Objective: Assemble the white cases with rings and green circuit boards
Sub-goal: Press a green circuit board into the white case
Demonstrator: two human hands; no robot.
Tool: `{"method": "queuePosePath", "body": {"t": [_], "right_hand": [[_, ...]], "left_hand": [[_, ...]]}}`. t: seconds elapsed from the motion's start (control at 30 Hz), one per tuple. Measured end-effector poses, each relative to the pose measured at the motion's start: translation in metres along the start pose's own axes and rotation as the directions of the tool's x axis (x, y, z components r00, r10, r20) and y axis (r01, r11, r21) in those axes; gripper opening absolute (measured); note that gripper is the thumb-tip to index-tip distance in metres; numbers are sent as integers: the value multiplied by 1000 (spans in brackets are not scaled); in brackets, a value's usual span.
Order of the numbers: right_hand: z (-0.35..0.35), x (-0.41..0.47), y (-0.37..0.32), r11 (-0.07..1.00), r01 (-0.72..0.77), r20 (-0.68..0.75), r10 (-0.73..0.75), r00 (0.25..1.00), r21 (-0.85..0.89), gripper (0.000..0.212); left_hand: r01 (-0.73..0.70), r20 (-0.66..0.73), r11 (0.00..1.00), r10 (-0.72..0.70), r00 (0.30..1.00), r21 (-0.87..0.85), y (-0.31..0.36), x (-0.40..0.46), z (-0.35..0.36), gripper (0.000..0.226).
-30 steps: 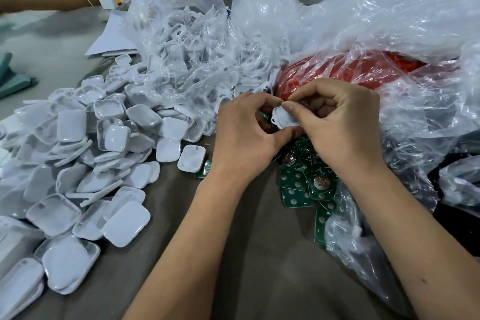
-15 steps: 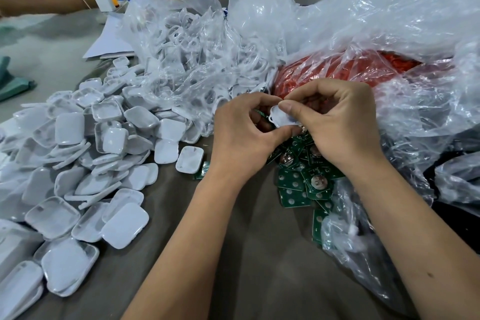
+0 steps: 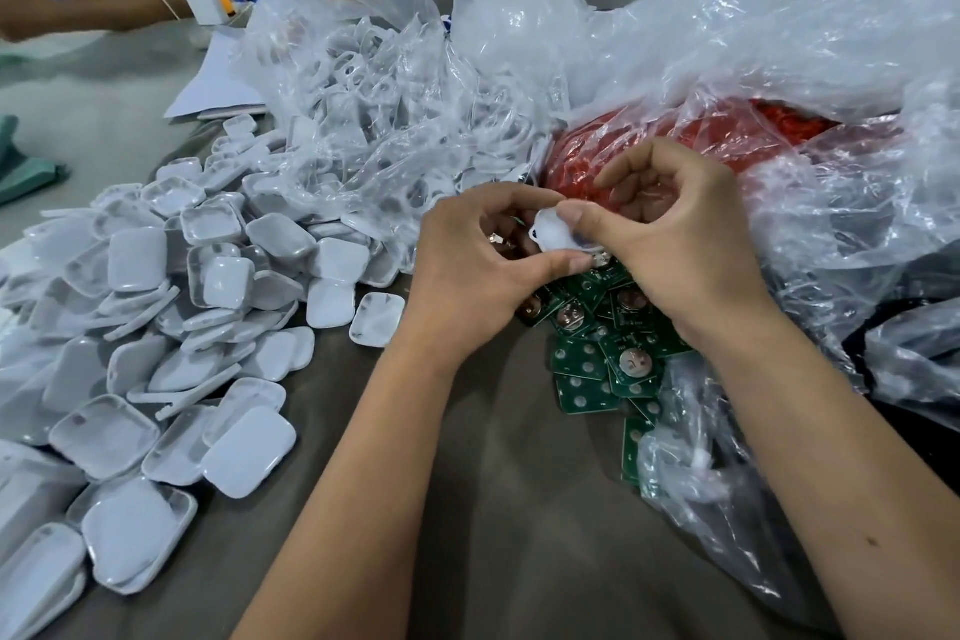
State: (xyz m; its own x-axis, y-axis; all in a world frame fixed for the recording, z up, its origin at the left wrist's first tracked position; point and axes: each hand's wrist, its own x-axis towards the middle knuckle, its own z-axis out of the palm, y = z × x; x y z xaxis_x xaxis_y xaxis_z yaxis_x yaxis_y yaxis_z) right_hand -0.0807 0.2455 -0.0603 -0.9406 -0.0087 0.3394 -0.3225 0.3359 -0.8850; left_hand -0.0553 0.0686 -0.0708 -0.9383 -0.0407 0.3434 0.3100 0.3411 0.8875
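While both hands pinch it above the green circuit boards [image 3: 608,359], the white case [image 3: 555,235] sits between the left hand [image 3: 475,270] and right hand [image 3: 675,244]; it looks light, stiff and slick, best held by its edges. Loose cases [image 3: 218,276] lie left.

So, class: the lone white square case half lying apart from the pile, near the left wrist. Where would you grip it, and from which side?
Take the lone white square plastic case half by two opposite raised edges, coming straight down from above. It lies flat on the grey table, hollow side up, with bare table on its near and right sides, so fingers probably fit there.
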Motion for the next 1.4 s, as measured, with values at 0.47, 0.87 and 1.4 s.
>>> {"method": "queuePosePath", "body": {"t": [0.47, 0.87, 1.4], "right_hand": [[-8, -4, -6, 983, 147, 217, -168, 961, 111, 28], [12, -18, -18, 958, 260, -95, -250, 963, 116, 31], [-13, -5, -21, 869, 439, 88, -431, 898, -227, 10]], "left_hand": [[106, 64, 931, -89, 994, -350, -11, 6, -16, 45], [353, 224, 382, -342, 912, -854, 8, 1, 18, 82], [548, 483, 89, -371, 793, -831, 14, -5, 18, 35]]}}
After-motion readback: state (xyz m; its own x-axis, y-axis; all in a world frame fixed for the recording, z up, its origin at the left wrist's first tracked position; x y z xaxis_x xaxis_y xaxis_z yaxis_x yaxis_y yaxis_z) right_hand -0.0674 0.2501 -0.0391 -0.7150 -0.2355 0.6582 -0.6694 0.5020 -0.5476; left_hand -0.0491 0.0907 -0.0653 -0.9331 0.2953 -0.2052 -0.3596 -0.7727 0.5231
